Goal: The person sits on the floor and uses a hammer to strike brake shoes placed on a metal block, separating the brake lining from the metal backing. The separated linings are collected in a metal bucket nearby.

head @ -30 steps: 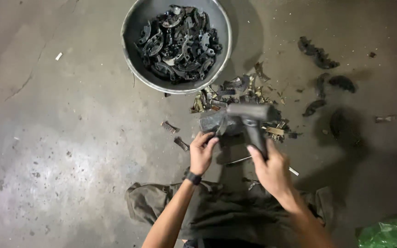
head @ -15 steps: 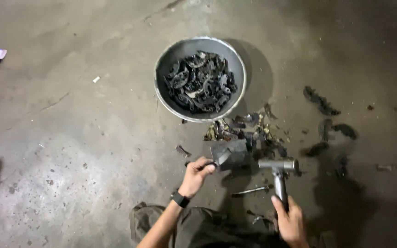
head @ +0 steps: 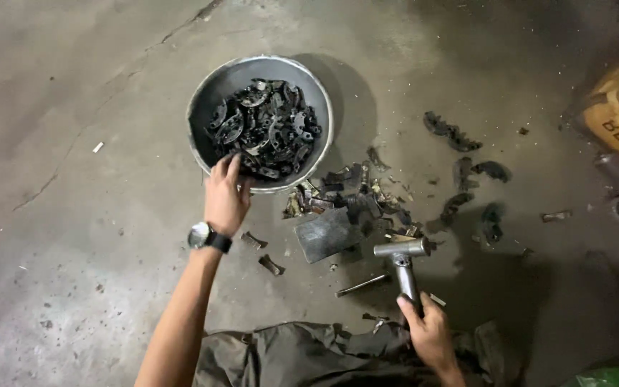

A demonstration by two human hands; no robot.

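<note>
The left hand [head: 225, 197], a wristwatch [head: 200, 236] on it, reaches open-fingered over the near rim of the metal bowl [head: 205, 107] into the dark metal parts [head: 266, 129] — gripping nothing. A flat block [head: 326, 233] lies between; the right hand [head: 428, 333] is clenched around the hammer [head: 402, 261] handle.

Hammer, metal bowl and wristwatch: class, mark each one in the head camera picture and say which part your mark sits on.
hammer [head: 400, 250]: head view, on the metal head.
metal bowl [head: 202, 107]: head view, on the bare inner wall at the left.
wristwatch [head: 200, 235]: head view, on the dial, at the left wrist.
</note>
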